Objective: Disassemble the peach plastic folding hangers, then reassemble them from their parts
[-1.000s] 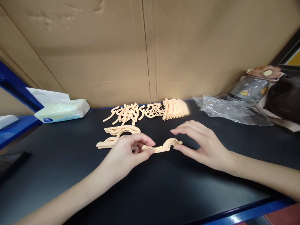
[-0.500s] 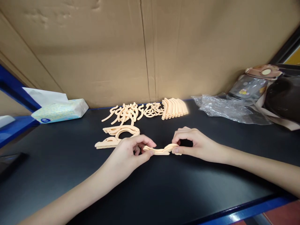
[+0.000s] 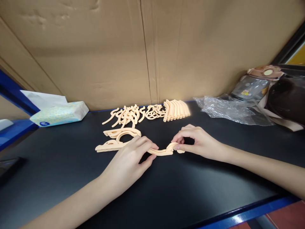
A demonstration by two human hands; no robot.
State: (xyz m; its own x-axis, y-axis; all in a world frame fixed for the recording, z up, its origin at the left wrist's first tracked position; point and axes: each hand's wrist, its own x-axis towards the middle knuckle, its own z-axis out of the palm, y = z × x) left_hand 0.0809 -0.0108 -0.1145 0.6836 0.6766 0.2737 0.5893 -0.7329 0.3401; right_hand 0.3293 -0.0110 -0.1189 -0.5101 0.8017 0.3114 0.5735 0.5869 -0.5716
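Note:
Between my two hands is a beige plastic folding hanger (image 3: 163, 153), a curved piece with overlapping parts, held just over the black table. My left hand (image 3: 133, 156) pinches its left end between thumb and fingers. The right end is in the closed fingertips of my right hand (image 3: 195, 141), which cover part of it. Just behind my left hand lie folded beige hangers (image 3: 108, 146), partly hidden by that hand.
Farther back lie a pile of beige hooks (image 3: 128, 114), thin curved pieces (image 3: 154, 112) and a row of curved arms (image 3: 176, 110). A tissue pack (image 3: 59, 114) stands left. Clear plastic wrap (image 3: 228, 108), a bottle (image 3: 252, 86) and a dark bag (image 3: 288, 98) are right. Cardboard (image 3: 95, 57) walls the back.
My left hand has turned over the hanger, its fingers now stretched more along it. The hanger's right part has tilted up slightly, and my right hand has shifted a little left.

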